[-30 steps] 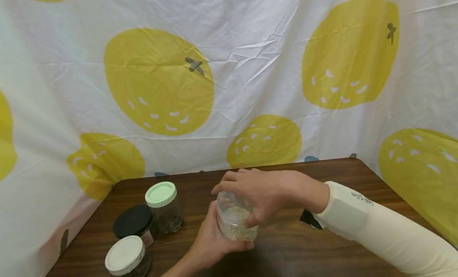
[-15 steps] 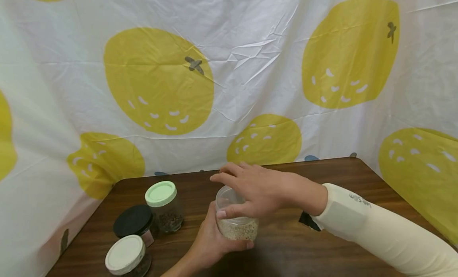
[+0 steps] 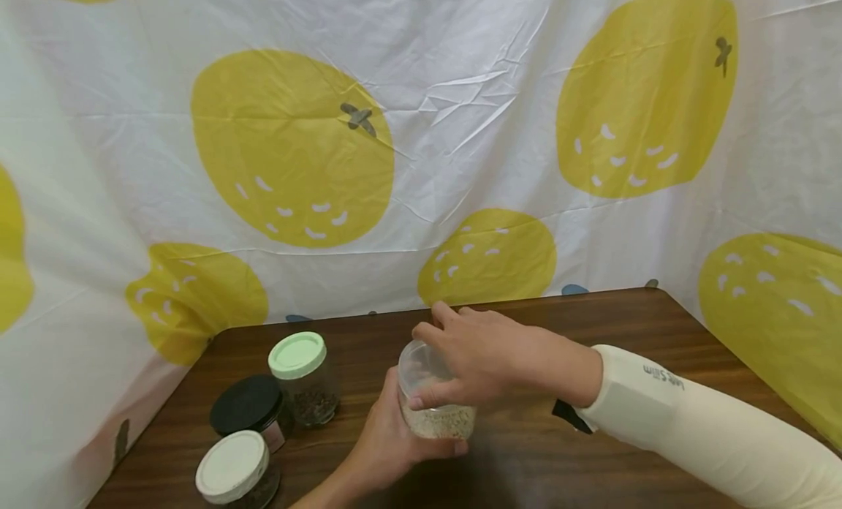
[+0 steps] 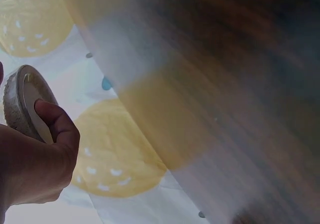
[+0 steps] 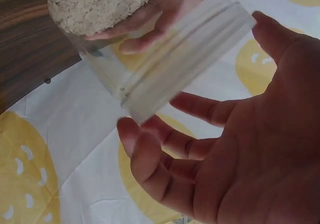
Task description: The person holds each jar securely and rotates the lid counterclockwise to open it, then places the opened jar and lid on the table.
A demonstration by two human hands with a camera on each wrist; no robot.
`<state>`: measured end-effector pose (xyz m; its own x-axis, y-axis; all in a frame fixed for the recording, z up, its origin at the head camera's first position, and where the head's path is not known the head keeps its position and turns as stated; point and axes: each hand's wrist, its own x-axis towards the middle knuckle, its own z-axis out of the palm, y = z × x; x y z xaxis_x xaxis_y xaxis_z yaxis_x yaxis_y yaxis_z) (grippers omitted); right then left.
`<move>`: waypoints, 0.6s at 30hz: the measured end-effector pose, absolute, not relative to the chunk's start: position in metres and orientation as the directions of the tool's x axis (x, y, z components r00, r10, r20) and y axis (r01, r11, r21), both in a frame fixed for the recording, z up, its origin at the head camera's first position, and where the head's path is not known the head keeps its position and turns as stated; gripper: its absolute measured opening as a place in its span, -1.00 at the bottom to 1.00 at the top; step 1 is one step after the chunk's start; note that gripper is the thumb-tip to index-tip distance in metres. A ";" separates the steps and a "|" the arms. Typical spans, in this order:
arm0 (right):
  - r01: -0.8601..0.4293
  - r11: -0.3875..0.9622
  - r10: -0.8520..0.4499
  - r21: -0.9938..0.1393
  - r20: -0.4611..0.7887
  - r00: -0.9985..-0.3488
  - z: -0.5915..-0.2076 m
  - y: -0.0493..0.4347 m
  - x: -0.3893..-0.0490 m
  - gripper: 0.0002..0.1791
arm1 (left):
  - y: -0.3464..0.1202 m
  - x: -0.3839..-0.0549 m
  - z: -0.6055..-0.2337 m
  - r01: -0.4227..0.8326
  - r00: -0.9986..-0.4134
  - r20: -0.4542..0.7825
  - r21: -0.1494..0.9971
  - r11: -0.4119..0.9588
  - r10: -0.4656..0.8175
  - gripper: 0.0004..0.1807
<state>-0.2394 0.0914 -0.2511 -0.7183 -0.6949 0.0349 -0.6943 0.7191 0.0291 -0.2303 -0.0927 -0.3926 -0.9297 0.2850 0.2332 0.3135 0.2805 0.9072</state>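
A clear jar point(image 3: 439, 423) partly filled with pale flakes is held over the table, tipped a little. My left hand point(image 3: 389, 442) grips it low, fingers behind and thumb along the front; in the left wrist view the thumb presses near the base of the jar point(image 4: 15, 106). My right hand point(image 3: 490, 355) comes over the top and holds the clear lid point(image 3: 421, 363) by its edge, thumb at the front and fingers at the far side. From the right wrist, the thumb and curled fingertips sit at opposite sides of the lid point(image 5: 187, 66).
To the left stand a jar with a mint green lid point(image 3: 298, 355), one with a black lid point(image 3: 245, 406) and one with a white lid point(image 3: 232, 466). The brown wooden table point(image 3: 592, 450) ends at a lemon-patterned curtain point(image 3: 460, 151).
The right hand's thumb has moved from the jar's right side to the front of the lid. Its fingers lifted, then came back down on the lid. The left hand has stayed put.
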 end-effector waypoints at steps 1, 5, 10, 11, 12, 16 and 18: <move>-0.698 0.716 -0.698 0.032 0.029 -0.715 -0.251 0.091 -0.240 -0.12 | -0.093 -0.230 -0.393 0.312 -0.930 0.229 0.906 0.285 0.287 0.16; -0.711 0.702 -0.711 0.032 -0.009 -0.703 -0.250 0.093 -0.242 -0.15 | -0.092 -0.230 -0.393 0.299 -0.932 0.212 0.909 0.290 0.295 0.14; -0.731 0.683 -0.730 0.004 -0.040 -0.682 -0.249 0.097 -0.245 -0.17 | -0.092 -0.229 -0.392 0.293 -0.929 0.199 0.910 0.292 0.311 0.13; -0.736 0.676 -0.736 0.002 -0.045 -0.676 -0.249 0.097 -0.245 -0.18 | -0.091 -0.229 -0.392 0.293 -0.929 0.198 0.910 0.294 0.313 0.13; -0.742 0.671 -0.741 -0.001 -0.048 -0.670 -0.249 0.098 -0.245 -0.18 | -0.091 -0.229 -0.392 0.294 -0.929 0.198 0.909 0.297 0.313 0.13; -0.769 0.639 -0.768 0.000 -0.047 -0.639 -0.248 0.099 -0.246 -0.17 | -0.091 -0.229 -0.392 0.300 -0.931 0.202 0.898 0.322 0.306 0.13; -0.780 0.625 -0.779 0.003 -0.051 -0.625 -0.247 0.099 -0.246 -0.15 | -0.091 -0.228 -0.392 0.303 -0.931 0.202 0.893 0.332 0.304 0.13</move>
<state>-0.2455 0.0992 -0.2474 -0.6247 -0.7791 -0.0514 -0.7803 0.6254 0.0032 -0.2284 -0.0908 -0.3922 -0.9309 0.3041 0.2022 0.3025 0.3321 0.8934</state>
